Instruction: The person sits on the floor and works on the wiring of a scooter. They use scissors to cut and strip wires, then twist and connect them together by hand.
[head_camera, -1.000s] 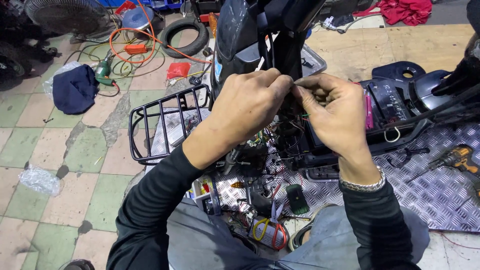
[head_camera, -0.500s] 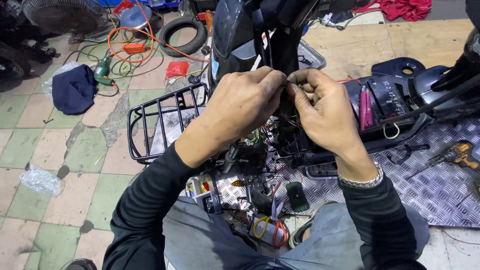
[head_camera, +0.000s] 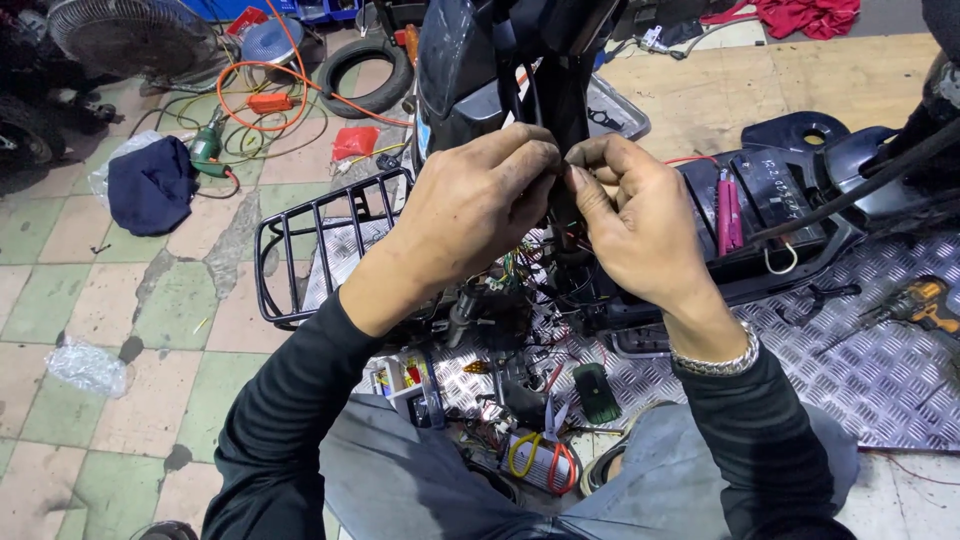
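Two hands, left hand (head_camera: 470, 215) and right hand (head_camera: 635, 220), fingertips pinched together on thin dark wires (head_camera: 562, 215) of black scooter (head_camera: 520, 60), black wire basket (head_camera: 320, 240) beside.

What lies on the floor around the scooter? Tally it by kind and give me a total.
Power tools: 2, green tool, yellow drill
Cloths: 2, dark blue cloth, red cloth
Tyre: 1
Fan: 1
Clear plastic bag: 1
Total: 7
Left hand and right hand both pinch the wiring, not counted.
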